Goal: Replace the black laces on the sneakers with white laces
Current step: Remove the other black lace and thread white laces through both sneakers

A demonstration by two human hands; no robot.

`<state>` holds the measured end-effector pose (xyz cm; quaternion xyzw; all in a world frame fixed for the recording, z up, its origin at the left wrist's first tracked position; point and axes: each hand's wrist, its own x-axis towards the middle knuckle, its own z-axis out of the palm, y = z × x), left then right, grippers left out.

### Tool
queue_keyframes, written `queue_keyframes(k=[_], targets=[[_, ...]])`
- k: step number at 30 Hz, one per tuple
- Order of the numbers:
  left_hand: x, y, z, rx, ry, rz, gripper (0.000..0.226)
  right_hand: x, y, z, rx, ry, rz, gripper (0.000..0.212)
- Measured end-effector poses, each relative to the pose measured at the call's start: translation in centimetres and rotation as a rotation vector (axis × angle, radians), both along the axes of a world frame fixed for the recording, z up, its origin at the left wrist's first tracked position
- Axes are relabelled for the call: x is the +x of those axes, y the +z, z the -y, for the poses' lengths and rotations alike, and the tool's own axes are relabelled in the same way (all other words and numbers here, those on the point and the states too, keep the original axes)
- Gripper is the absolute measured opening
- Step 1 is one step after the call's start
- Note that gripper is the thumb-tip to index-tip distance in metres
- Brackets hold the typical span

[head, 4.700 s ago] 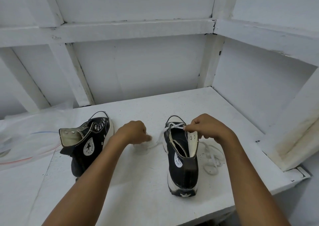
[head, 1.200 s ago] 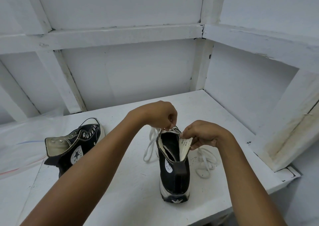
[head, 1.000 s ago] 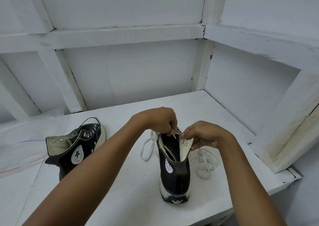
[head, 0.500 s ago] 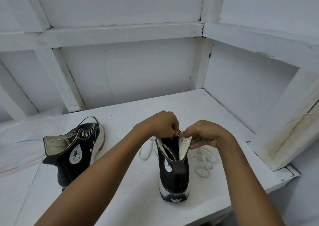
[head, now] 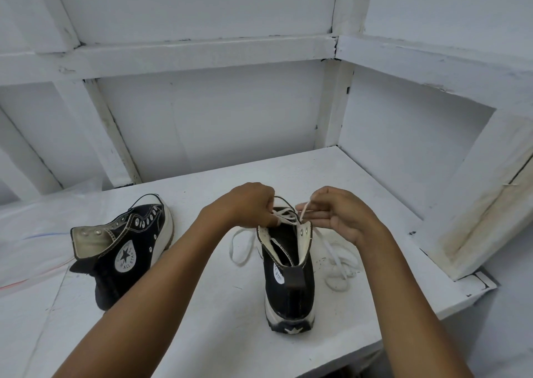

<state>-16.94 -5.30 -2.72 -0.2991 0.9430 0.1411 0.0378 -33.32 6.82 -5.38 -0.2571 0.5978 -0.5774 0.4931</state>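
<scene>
A black high-top sneaker (head: 290, 285) stands upright on the white shelf (head: 202, 334), heel toward me, partly threaded with a white lace (head: 336, 258). My left hand (head: 251, 204) is curled over the left side of its collar and pinches a strand of the lace. My right hand (head: 336, 214) sits at the right eyelets and pinches the lace end, which sticks up between its fingertips. Loose lace trails on the shelf on both sides of the shoe. A second black sneaker (head: 124, 250) lies tilted at the left, with no lace in its eyelets.
Clear plastic sheeting (head: 34, 227) covers the shelf's left end. White walls and beams (head: 184, 51) close in the back and right. The shelf's front edge (head: 450, 310) runs near the right sneaker's heel.
My right hand let go of the sneaker's right collar flap and now pulls the lace end up and out through an eyelet. My left hand stayed at the left side of the collar.
</scene>
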Motion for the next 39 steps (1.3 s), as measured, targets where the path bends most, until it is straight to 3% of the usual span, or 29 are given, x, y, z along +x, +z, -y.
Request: queue_keyframes(k=[2, 4, 6, 9, 11, 14, 17, 19, 20, 22, 26, 29, 32, 36, 39], targets=[[0.6, 0.0, 0.1, -0.050, 0.057, 0.046, 0.042, 0.0, -0.2, 0.2, -0.084, -0.112, 0.169, 0.017], [0.9, -0.1, 0.3, -0.088, 0.101, 0.080, 0.051, -0.1, -0.4, 0.4, -0.101, -0.230, 0.214, 0.019], [1.1, -0.3, 0.4, -0.083, 0.124, 0.097, 0.056, -0.3, -0.4, 0.3, 0.023, -0.179, 0.025, 0.018], [1.0, -0.4, 0.4, -0.027, 0.126, 0.101, 0.057, -0.1, 0.2, -0.5, 0.321, 0.200, -0.503, 0.024], [1.0, -0.3, 0.4, 0.009, 0.123, 0.098, 0.056, 0.2, 0.5, -1.1, 0.352, 0.388, -0.617, 0.031], [1.1, -0.3, 0.4, 0.053, 0.127, 0.078, 0.054, 0.3, 0.3, -0.8, 0.085, 0.307, -0.393, 0.025], [1.2, -0.4, 0.4, 0.079, 0.130, 0.064, 0.053, 0.1, 0.4, -0.2, -0.200, 0.024, 0.150, 0.031], [1.3, -0.4, 0.4, 0.092, 0.135, 0.058, 0.052, -0.3, 0.3, 0.1, -0.243, -0.080, 0.407, 0.033], [1.4, -0.4, 0.5, 0.104, 0.139, 0.049, 0.052, -0.6, 0.4, 0.1, -0.198, -0.094, 0.400, 0.032], [1.6, -0.4, 0.6, 0.132, 0.148, 0.034, 0.052, -0.8, 0.3, -0.1, -0.042, -0.049, 0.208, 0.029], [1.7, -0.4, 0.6, 0.154, 0.168, 0.027, 0.052, -0.3, 0.7, -1.0, 0.374, 0.270, -0.527, 0.023], [1.7, -0.2, 0.6, 0.144, 0.169, 0.017, 0.051, 0.4, 1.1, -1.1, 0.351, 0.407, -0.689, 0.021], [1.7, -0.3, 0.7, 0.155, 0.173, 0.004, 0.050, 0.7, 1.1, -0.6, 0.124, 0.180, -0.509, 0.022], [1.8, -0.2, 0.7, 0.174, 0.204, -0.021, 0.048, 0.1, 1.4, -0.1, -0.095, -0.067, 0.028, 0.034], [1.8, -0.2, 0.7, 0.179, 0.206, -0.022, 0.049, -0.5, 1.4, -0.3, 0.019, -0.084, -0.050, 0.033]])
